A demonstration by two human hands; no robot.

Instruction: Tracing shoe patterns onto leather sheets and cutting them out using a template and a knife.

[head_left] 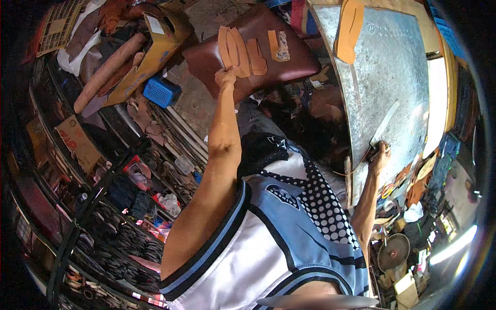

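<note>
Sleeveless jersey (268,243): white and light blue panels, dark trim, dotted band, possibly a chest emblem; arms bare.

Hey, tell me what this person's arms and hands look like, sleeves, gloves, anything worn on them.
Both arms are bare from shoulder to fingertips: no sleeves and no gloves. The left hand and right hand show no rings or watch that I can make out. The sleeveless white and light-blue jersey has dark-trimmed armholes and a black panel with white dots near the right shoulder.

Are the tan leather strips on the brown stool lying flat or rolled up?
Flat: the tan leather strips lie spread side by side on the brown stool.
</note>
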